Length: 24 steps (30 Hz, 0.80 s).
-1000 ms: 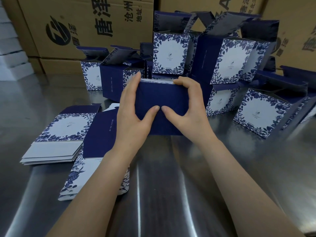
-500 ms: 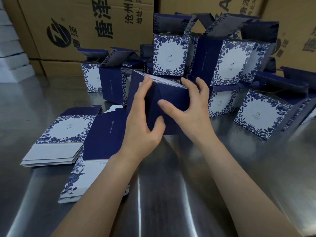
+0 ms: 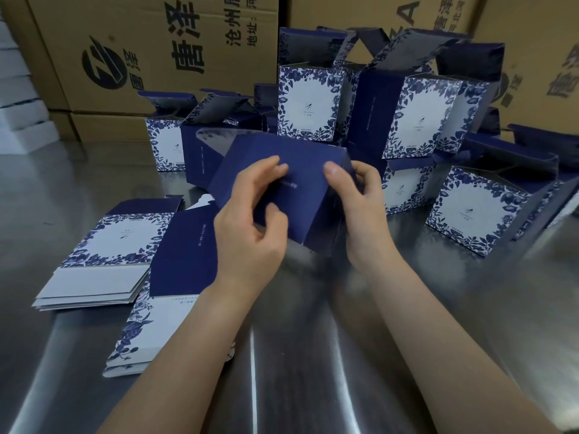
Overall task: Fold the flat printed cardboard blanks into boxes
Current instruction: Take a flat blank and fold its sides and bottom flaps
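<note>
I hold a dark blue box (image 3: 300, 170) tilted above the steel table (image 3: 313, 355) at the centre of the view. My left hand (image 3: 250, 220) grips its lower left side, fingers curled over the blue face and thumb under the edge. On the right edge my right hand (image 3: 360, 208) holds it, thumb on the top face and fingers wrapped behind. Two stacks of flat printed blanks lie to the left: one (image 3: 103, 258) white with blue flowers, the other (image 3: 175, 277) partly under my left forearm.
Several folded boxes with open top flaps stand in a cluster behind and right of my hands, such as one (image 3: 308, 104) at the back and one (image 3: 482, 211) lying at the right. Large brown cartons (image 3: 150, 51) line the back. White foam blocks (image 3: 18, 98) sit far left.
The box has been lifted and turned from standing upright to a tilted pose with its blue face toward me. Both hands have shifted their hold from the front flap to the box's sides.
</note>
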Available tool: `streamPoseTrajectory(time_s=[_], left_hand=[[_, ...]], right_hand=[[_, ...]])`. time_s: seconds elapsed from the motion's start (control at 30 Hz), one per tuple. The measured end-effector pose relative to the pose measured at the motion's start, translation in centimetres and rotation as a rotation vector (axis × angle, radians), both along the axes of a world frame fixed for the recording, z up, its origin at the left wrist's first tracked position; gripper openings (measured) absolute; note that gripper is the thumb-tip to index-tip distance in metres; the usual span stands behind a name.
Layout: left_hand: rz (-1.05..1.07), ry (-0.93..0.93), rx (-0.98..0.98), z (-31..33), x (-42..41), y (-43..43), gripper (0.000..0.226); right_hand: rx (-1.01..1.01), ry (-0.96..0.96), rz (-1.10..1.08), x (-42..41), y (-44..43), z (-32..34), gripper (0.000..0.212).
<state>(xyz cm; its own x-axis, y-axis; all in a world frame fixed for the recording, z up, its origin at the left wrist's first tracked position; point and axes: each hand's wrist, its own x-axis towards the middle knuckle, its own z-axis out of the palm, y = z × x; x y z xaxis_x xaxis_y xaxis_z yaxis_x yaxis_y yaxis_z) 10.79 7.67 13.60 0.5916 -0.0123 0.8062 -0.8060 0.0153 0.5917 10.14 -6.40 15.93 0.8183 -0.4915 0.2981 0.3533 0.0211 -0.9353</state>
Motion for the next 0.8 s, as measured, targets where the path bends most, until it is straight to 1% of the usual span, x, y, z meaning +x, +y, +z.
streamPoseTrajectory(time_s=[0.07, 0.17, 0.23, 0.27, 0.33, 0.4, 0.43, 0.5, 0.57, 0.6, 0.67, 0.73, 0.8], left_hand=[[0.131, 0.007, -0.082, 0.1, 0.2, 0.1, 0.049], [0.311, 0.035, -0.221, 0.2, 0.7, 0.7, 0.045], [0.329, 0.119, -0.336, 0.5, 1.0, 0.9, 0.042], [0.304, 0.191, -0.388, 0.7, 1.0, 1.0, 0.039], [0.21, 0.382, -0.447, 1.0, 1.3, 1.1, 0.03], [0.059, 0.608, -0.444, 1.0, 1.8, 1.1, 0.02], [-0.044, 0.721, -0.433, 1.1, 2.0, 1.0, 0.017], [-0.233, 0.869, -0.408, 1.2, 2.0, 0.9, 0.028], [-0.363, 0.902, -0.371, 1.3, 1.8, 0.8, 0.039], [-0.399, 0.9, -0.35, 1.3, 1.7, 0.7, 0.041], [-0.425, 0.924, -0.363, 1.2, 1.7, 0.8, 0.03], [-0.392, 0.966, -0.4, 1.2, 1.8, 1.1, 0.021], [-0.308, 0.99, -0.405, 1.1, 2.0, 1.2, 0.021]], right_hand=[[0.192, -0.026, 0.071, 0.2, -0.5, 0.0, 0.064], [0.391, -0.056, 0.138, 0.3, -1.1, -0.2, 0.06], [0.479, -0.059, 0.186, 0.3, -1.4, -0.2, 0.041], [0.533, -0.049, 0.208, 0.3, -1.4, 0.0, 0.036], [0.658, -0.033, 0.258, 0.3, -1.4, 0.1, 0.039], [0.755, -0.042, 0.322, 0.4, -1.6, 0.0, 0.04], [0.786, -0.056, 0.35, 0.4, -1.8, -0.1, 0.044], [0.814, -0.077, 0.42, 0.4, -1.9, -0.4, 0.057], [0.79, -0.06, 0.466, 0.4, -1.9, -0.8, 0.058], [0.781, -0.043, 0.481, 0.5, -1.9, -1.2, 0.056], [0.779, -0.001, 0.484, 0.6, -2.2, -1.6, 0.051], [0.741, 0.061, 0.416, 0.9, -2.5, -1.4, 0.044], [0.577, 0.153, 0.234, 1.4, -2.6, -1.3, 0.031]])
